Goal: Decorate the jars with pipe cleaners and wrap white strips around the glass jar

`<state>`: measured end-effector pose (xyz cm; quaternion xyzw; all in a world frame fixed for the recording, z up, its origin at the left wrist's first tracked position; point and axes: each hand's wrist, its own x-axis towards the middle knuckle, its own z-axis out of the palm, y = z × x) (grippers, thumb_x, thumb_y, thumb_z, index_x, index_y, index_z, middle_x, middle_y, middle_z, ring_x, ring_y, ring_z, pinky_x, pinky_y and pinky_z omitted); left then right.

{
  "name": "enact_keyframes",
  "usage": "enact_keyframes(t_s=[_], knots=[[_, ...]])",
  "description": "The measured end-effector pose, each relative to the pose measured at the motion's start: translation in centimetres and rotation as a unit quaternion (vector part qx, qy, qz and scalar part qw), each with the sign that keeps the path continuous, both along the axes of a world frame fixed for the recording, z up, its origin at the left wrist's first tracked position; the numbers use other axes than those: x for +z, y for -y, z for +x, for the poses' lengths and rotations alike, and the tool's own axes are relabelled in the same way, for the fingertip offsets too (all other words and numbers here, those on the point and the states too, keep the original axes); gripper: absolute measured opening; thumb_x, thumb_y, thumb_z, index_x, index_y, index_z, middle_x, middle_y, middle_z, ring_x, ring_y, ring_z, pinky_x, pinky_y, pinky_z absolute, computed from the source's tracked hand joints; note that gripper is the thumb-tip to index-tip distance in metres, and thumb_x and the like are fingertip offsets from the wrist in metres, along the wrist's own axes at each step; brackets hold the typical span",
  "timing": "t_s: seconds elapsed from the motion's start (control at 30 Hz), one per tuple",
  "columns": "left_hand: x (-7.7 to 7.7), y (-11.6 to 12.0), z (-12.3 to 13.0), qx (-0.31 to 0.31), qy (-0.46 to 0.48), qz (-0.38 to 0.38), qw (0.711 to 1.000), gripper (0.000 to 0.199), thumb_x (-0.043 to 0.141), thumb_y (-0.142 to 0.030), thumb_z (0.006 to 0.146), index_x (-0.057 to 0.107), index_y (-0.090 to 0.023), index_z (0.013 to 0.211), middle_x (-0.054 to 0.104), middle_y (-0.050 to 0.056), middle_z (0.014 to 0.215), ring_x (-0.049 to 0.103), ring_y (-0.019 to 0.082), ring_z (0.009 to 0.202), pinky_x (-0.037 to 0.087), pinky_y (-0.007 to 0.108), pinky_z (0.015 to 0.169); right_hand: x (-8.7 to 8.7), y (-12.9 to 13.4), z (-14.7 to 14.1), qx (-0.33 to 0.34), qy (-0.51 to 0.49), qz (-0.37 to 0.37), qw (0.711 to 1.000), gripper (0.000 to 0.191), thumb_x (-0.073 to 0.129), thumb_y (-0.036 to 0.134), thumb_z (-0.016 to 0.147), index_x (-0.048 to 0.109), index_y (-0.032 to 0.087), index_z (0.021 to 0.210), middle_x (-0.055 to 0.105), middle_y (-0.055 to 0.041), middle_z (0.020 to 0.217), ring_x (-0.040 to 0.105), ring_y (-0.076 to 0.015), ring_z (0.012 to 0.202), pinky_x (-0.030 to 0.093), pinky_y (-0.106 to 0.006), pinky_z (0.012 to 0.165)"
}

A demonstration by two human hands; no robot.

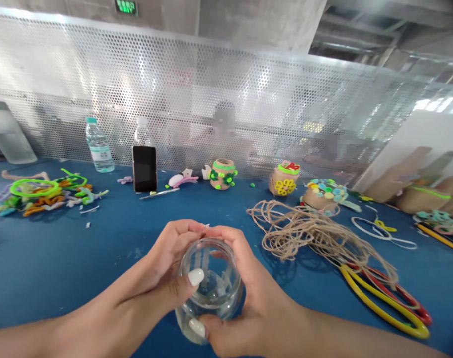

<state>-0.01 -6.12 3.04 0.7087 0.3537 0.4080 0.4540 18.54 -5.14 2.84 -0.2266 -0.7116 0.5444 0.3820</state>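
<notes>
A clear glass jar (211,298) with an open mouth is held between both hands, low in the middle of the head view. My left hand (170,278) wraps its left side, with the thumb across the front near the rim. On the right side, my right hand (241,293) curls round the glass, its thumb lower on the front. The fingertips of both hands meet behind the jar. Whitish strips show on or through the glass. To the right lies a loose tangle of jute twine (312,231), partly over scissors with yellow and red handles (383,303).
Colourful pipe cleaners (43,194) are heaped at the left of the blue table (110,253). Behind stand a water bottle (100,149), a phone (144,169) and twine-wrapped jars, one with green trim (223,174), another with a yellow flower (285,180). A perforated metal screen (181,99) borders the back.
</notes>
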Motion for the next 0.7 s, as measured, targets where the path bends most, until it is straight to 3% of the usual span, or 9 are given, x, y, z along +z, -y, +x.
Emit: enact_keyframes(t_s=[0.17, 0.37, 0.5, 0.6, 0.7], knots=[[-1.6, -1.0, -0.7, -0.024, 0.012, 0.018, 0.999, 0.036, 0.048, -0.043, 0.095, 0.043, -0.034, 0.13, 0.057, 0.005, 0.129, 0.06, 0.025, 0.115, 0.059, 0.033, 0.085, 0.0, 0.0, -0.1, -0.01, 0.002, -0.004, 1.0, 0.071, 0.063, 0.008, 0.059, 0.029, 0.026, 0.119, 0.058, -0.0032, 0.11, 0.061, -0.0193, 0.095, 0.044, -0.042, 0.097], [-0.3, 0.0, -0.5, 0.001, -0.007, -0.001, 1.0, 0.033, 0.042, -0.039, 0.098, 0.042, -0.034, 0.131, 0.051, 0.003, 0.138, 0.05, 0.025, 0.127, 0.051, 0.033, 0.1, -0.5, -0.1, 0.3, -0.008, 0.03, -0.001, 1.0, 0.071, 0.064, 0.012, 0.063, 0.028, 0.028, 0.122, 0.056, -0.0027, 0.111, 0.06, -0.0183, 0.093, 0.048, -0.038, 0.09], [-0.1, 0.0, -0.3, -0.012, -0.012, -0.027, 1.0, 0.04, 0.046, -0.041, 0.097, 0.035, -0.034, 0.135, 0.048, 0.003, 0.141, 0.051, 0.025, 0.127, 0.051, 0.032, 0.099, -0.8, -0.2, 0.6, -0.013, 0.049, 0.008, 0.999, 0.072, 0.067, 0.016, 0.066, 0.028, 0.029, 0.125, 0.054, -0.0043, 0.118, 0.058, -0.0198, 0.1, 0.05, -0.037, 0.088], [-0.1, 0.0, -0.2, -0.011, -0.038, 0.005, 0.999, 0.041, 0.05, -0.038, 0.096, 0.036, -0.032, 0.134, 0.048, 0.004, 0.14, 0.056, 0.025, 0.12, 0.053, 0.03, 0.095, -0.7, -0.1, 0.5, -0.005, 0.032, 0.012, 0.999, 0.072, 0.066, 0.013, 0.065, 0.028, 0.028, 0.124, 0.054, -0.004, 0.117, 0.057, -0.0193, 0.102, 0.048, -0.038, 0.092], [0.2, 0.2, -0.3, -0.015, -0.08, 0.038, 0.996, 0.036, 0.041, -0.034, 0.099, 0.034, -0.034, 0.134, 0.05, 0.003, 0.136, 0.057, 0.021, 0.118, 0.052, 0.027, 0.094, -0.5, 0.1, 0.3, 0.005, 0.021, 0.009, 1.0, 0.071, 0.065, 0.01, 0.066, 0.027, 0.029, 0.123, 0.055, -0.0024, 0.115, 0.057, -0.0183, 0.102, 0.047, -0.038, 0.094]])
